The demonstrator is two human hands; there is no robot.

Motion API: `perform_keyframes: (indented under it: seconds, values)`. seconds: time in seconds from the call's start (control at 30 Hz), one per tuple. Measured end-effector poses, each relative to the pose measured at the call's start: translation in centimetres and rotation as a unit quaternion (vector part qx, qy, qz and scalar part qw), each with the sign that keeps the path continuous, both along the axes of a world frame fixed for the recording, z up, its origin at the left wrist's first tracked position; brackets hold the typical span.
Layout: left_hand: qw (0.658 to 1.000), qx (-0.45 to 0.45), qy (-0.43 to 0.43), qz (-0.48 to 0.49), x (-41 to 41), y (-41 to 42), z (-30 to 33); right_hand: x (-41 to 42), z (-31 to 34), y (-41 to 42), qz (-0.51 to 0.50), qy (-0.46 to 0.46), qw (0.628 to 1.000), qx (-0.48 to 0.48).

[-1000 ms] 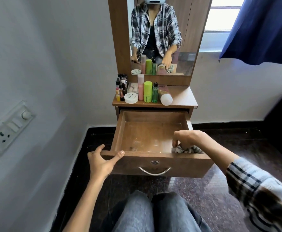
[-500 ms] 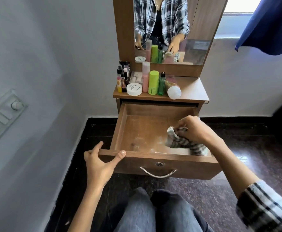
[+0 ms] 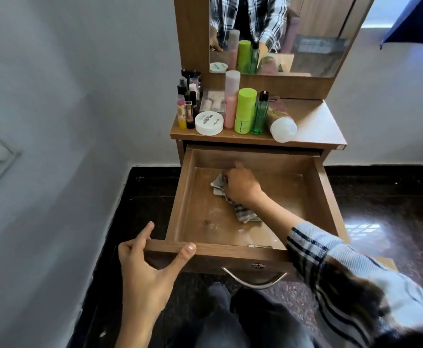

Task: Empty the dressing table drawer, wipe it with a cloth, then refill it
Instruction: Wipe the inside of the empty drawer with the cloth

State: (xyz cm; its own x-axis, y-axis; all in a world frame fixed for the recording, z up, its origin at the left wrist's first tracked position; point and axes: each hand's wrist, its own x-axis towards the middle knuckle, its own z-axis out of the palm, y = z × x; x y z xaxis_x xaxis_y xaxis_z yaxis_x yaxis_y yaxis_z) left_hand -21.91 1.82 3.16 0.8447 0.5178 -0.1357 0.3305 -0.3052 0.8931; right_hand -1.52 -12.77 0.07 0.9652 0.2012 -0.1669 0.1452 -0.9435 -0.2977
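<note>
The drawer [image 3: 180, 197] is pulled out wide and holds nothing but the cloth [image 3: 243, 212], which lies on its floor near the middle, toward the back. The right hand [image 3: 240, 184] presses the cloth down; its fingers are curled over the bunched front part, while the checked tail trails loose behind the wrist. The left hand [image 3: 145, 270] holds the front left corner of the drawer, thumb on the top edge and the other fingers spread around the side.

The wiping step is under way. Pale smears and a small dark spot [image 3: 207, 221] show on the floor nearer the front, so I think the strokes should come forward and reach into the corners. It would help to gather the loose tail under the palm, to wipe with more cloth. The left hand should hold firm so that the drawer does not slide. The bottles [image 3: 245, 110] and the jar [image 3: 209, 123] wait on the table [image 3: 315, 126] above.
</note>
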Motion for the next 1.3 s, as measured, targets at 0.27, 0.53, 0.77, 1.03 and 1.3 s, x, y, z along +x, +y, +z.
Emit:
perform_keyframes:
  seconds: [0.27, 0.53, 0.77, 1.03, 1.3]
  values:
    - [1.000, -0.014, -0.008, 0.012, 0.0, -0.1, -0.5, 1.1, -0.3, 5.0, 0.061, -0.026, 0.997, -0.027]
    - [0.999, -0.024, -0.025, 0.006, 0.1, 0.1, -0.4, 1.7, -1.2, 3.8, 0.203, -0.088, 0.974, -0.051]
    - [0.999, -0.023, -0.021, 0.009, 0.1, 0.1, -0.4, -0.6, -1.0, -4.2, 0.158, -0.067, 0.979, -0.110]
    - [1.000, -0.022, -0.020, 0.009, 0.1, 0.1, -0.4, -0.5, -0.5, 0.2, 0.102, -0.088, 0.986, -0.099]
    - [1.000, -0.022, -0.019, 0.011, 0.3, 0.1, -0.2, 0.9, -0.4, 5.7, 0.135, -0.114, 0.983, -0.043]
